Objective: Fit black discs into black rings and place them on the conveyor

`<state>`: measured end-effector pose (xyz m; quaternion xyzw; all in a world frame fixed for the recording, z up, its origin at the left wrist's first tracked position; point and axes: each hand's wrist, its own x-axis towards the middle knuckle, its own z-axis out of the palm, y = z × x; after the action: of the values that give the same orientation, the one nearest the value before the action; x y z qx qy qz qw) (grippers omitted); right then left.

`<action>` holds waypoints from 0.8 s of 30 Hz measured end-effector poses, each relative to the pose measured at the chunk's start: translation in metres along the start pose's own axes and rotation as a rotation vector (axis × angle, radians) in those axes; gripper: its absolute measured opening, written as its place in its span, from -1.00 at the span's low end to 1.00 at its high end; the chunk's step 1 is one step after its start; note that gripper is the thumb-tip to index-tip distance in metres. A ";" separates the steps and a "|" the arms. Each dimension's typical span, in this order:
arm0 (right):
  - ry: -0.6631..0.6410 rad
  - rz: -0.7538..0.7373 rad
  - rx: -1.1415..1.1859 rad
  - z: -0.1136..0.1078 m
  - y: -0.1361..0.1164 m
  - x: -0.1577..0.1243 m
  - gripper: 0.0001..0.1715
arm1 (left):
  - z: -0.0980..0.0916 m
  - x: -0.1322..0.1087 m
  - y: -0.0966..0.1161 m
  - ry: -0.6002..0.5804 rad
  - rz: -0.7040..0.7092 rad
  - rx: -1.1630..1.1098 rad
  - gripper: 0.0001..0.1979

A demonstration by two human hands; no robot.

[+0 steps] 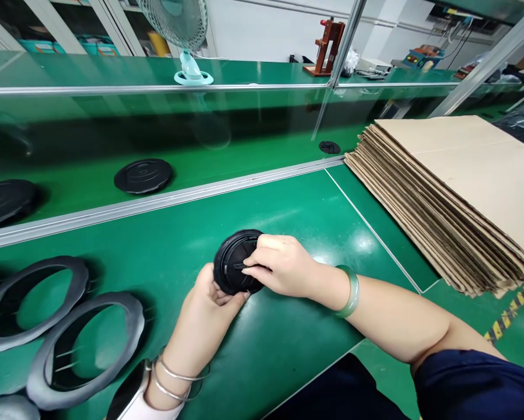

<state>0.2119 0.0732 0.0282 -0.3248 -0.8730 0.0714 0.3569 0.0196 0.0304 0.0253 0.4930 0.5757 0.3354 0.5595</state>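
**Both hands on a black round part at the middle of the counter**

Head view: I hold a black round part [236, 262] tilted up on edge just above the green counter [288, 210], near the centre of the picture. My left hand [209, 303] cups it from below, at its 6 o'clock, fingers curled around the lower rim. My right hand [283, 265] comes in from 3 o'clock, fingertips pinched on a small piece at the middle of the part's face. A green bangle [350, 290] sits on my right wrist, and thin silver bracelets [174, 376] on my left.

At 9 o'clock from my hands, grey wavy-edged rings [87, 344] lie flat on the counter, overlapping each other. At 11 o'clock, beyond a metal rail, a black disc [143, 175] rests on the belt [244, 151], with another disc [6, 201] at the far left edge. At 2 o'clock a stack of flat cardboard sheets [463, 192] lies on the counter. A fan [178, 29] stands at 12 o'clock on the far shelf.
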 end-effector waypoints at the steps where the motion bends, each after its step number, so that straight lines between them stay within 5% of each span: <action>1: 0.008 -0.004 -0.013 0.000 -0.001 0.000 -0.79 | 0.000 0.000 0.000 0.001 0.001 0.002 -0.46; 8: 0.039 -0.074 -0.100 -0.001 -0.002 0.002 -0.73 | 0.000 0.002 0.002 0.003 -0.018 0.015 -0.42; 24: -0.106 0.060 -0.051 -0.001 -0.001 0.000 -0.84 | 0.001 0.001 0.002 -0.021 0.008 0.016 -0.45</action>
<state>0.2118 0.0727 0.0293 -0.3557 -0.8819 0.0768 0.2996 0.0207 0.0322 0.0263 0.5031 0.5705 0.3278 0.5603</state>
